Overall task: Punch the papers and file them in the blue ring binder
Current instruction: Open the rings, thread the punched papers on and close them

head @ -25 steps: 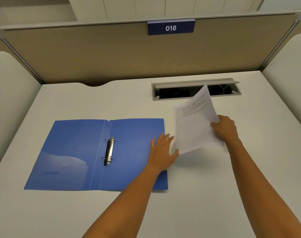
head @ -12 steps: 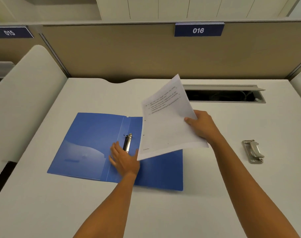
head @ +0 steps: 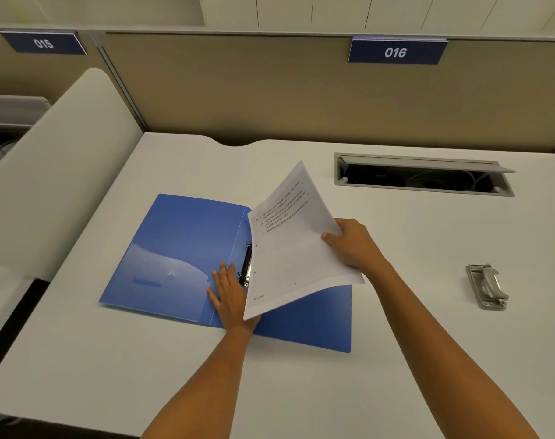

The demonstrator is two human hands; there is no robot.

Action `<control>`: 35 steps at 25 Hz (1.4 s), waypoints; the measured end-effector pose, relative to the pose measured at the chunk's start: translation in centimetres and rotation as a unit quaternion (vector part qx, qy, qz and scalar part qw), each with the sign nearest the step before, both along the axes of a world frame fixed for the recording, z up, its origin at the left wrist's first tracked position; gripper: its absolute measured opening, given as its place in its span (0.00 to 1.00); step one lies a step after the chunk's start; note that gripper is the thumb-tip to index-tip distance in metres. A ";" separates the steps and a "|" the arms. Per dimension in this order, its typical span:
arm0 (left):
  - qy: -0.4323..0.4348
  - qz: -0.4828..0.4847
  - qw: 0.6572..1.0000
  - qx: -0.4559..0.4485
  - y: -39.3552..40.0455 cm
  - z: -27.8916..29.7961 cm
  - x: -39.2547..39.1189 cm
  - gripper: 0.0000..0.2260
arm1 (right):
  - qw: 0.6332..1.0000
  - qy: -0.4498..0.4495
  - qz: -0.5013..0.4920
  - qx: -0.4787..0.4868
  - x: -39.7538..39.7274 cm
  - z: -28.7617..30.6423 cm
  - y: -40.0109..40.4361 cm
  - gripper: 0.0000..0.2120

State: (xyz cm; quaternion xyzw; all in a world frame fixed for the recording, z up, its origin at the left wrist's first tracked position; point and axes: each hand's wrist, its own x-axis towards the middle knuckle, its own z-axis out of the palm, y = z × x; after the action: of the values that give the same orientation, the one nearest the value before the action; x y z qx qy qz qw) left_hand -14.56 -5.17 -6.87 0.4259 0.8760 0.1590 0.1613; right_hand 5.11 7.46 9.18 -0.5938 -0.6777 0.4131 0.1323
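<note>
Papers (head: pixel 296 248) moved over binder (head: pixel 181 248); right hand (head: pixel 353 245) grips, left hand (head: pixel 232 296) flat.

This is an office, at a numbered cubicle workstation. A tan fabric partition panel (head: pixel 270 90) backs the white laminate desk (head: pixel 301 391), carrying dark blue plates reading "016" (head: pixel 396 51) and "015" (head: pixel 43 43). A grey flip-lid cable tray (head: pixel 421 175) is recessed into the desktop, and white curved side dividers (head: pixel 54 185) separate neighbouring seats.

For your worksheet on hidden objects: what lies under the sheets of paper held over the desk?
Under the papers lies the open blue binder's right cover, with the ring mechanism at their left edge. The left hand's thumb side is covered.
</note>
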 end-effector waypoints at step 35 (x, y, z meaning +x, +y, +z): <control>0.007 0.024 1.000 0.010 0.3 0.1 -0.2 0.41 | 0.996 -0.079 0.003 0.049 -2.2 -0.3 1.0 0.16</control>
State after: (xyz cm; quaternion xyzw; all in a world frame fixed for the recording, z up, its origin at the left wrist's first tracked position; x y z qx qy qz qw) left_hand -14.72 -4.89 -6.81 0.4073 0.8855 0.1689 0.1465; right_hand 2.87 8.51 8.91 -0.6151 -0.7072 0.3320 0.1059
